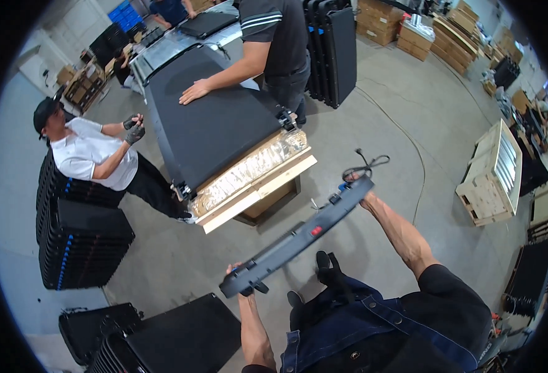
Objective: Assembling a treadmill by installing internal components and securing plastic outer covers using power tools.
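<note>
Bare floor (pixel 380 124) ahead right, workbench (pixel 258 186) ahead, panel stacks (pixel 81 242) left

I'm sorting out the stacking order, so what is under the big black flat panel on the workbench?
Under the big black flat panel lies a foil-wrapped layer, then pale wooden boards on a dark base. Only their front edges show; the panel covers everything further back.

left hand (pixel 236 276) gripping low, right hand (pixel 353 180) gripping, arm extended forward

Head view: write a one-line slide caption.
Both hands, left hand and right hand, hold a long black bar near a workbench.
</note>
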`<state>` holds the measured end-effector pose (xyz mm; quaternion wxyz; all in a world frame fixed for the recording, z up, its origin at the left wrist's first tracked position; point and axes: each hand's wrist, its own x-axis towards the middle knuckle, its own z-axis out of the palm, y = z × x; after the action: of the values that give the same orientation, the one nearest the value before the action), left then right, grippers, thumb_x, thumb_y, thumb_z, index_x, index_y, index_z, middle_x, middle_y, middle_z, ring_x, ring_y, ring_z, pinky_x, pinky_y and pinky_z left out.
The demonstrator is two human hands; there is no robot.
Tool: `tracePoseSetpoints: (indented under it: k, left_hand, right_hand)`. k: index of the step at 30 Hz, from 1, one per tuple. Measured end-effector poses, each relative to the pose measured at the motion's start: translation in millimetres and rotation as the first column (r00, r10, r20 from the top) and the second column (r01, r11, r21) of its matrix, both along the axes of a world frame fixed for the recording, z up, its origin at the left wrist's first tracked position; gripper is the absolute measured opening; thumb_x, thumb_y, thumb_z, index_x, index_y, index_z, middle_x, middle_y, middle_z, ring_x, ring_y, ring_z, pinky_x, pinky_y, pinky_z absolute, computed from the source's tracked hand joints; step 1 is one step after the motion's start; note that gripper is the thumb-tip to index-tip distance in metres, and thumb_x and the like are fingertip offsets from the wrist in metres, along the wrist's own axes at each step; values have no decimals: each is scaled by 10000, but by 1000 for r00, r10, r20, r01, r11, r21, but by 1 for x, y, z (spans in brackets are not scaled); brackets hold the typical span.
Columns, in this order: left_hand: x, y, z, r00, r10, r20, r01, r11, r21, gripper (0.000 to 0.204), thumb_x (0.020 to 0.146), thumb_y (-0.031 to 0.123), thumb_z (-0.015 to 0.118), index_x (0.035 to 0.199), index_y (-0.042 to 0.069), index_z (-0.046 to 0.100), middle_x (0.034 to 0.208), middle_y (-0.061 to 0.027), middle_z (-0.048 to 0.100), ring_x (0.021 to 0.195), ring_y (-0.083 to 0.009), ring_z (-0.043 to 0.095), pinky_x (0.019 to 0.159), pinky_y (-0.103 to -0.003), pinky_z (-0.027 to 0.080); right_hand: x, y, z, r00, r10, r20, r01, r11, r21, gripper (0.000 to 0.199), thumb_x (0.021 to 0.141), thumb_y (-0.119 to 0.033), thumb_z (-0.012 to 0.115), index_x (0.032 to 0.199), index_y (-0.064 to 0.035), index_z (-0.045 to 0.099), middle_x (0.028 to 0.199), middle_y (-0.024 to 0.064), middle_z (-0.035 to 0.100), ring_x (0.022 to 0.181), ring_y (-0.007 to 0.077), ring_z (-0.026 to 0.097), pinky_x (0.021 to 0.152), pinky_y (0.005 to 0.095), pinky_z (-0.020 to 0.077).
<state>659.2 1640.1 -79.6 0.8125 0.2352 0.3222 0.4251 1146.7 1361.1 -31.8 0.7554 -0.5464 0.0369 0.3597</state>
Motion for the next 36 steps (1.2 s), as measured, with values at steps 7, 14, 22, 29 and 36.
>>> tracePoseSetpoints:
  k: [7, 14, 22, 29, 36]
  left_hand:
    - [25, 84, 8, 906, -8, -423, 8, 1000, -2, 378, 1026, 418, 523, 1309, 180, 605, 1203, 6, 671, 1114, -161, 638, 955, -363, 526]
    - [34, 121, 18, 917, -185, -353, 222, 973, 66, 495, 988, 507, 560, 1293, 119, 592, 1245, -48, 627, 1062, -214, 617, 915, -374, 521]
    - [-42, 51, -52, 510, -178, -841, 567, 806, 173, 353, 1020, 362, 480, 1032, 31, 605, 757, -41, 567, 599, -142, 511, 527, -318, 432]
    - [-184, -333, -106, -674, -578, -461, 706, -320, -631, 357, 1027, 370, 547, 1204, 64, 599, 1106, -157, 692, 937, -251, 693, 753, -387, 574]
    - [-284, -609, -55, -893, -278, -353, 428, -766, -479, 440, 999, 340, 596, 1307, 31, 545, 1143, -150, 684, 975, -244, 695, 778, -379, 577]
  right_hand:
    - [-102, -75, -7, 954, 274, 124, -170, 832, -529, 421, 999, -423, 605, 1111, -17, 618, 832, 48, 678, 653, 113, 596, 574, 271, 476]
    - [-449, -335, -84, 935, -305, -180, 76, 669, -739, 294, 975, -275, 616, 1004, 18, 628, 721, 136, 679, 536, 214, 641, 449, 345, 501]
    - [-840, -398, -73, 719, -630, -294, -5, 418, -909, 294, 845, -144, 694, 1019, 94, 691, 911, 239, 729, 782, 349, 714, 672, 459, 572]
    - [-1019, -393, -151, 757, -635, -157, 168, 421, -891, 475, 817, -422, 723, 952, 32, 762, 837, 203, 749, 808, 306, 733, 750, 437, 546]
    - [-1158, -491, -101, 141, -968, -209, 542, 252, -802, 317, 884, -301, 694, 1017, -14, 722, 814, 116, 722, 652, 202, 692, 576, 357, 571]
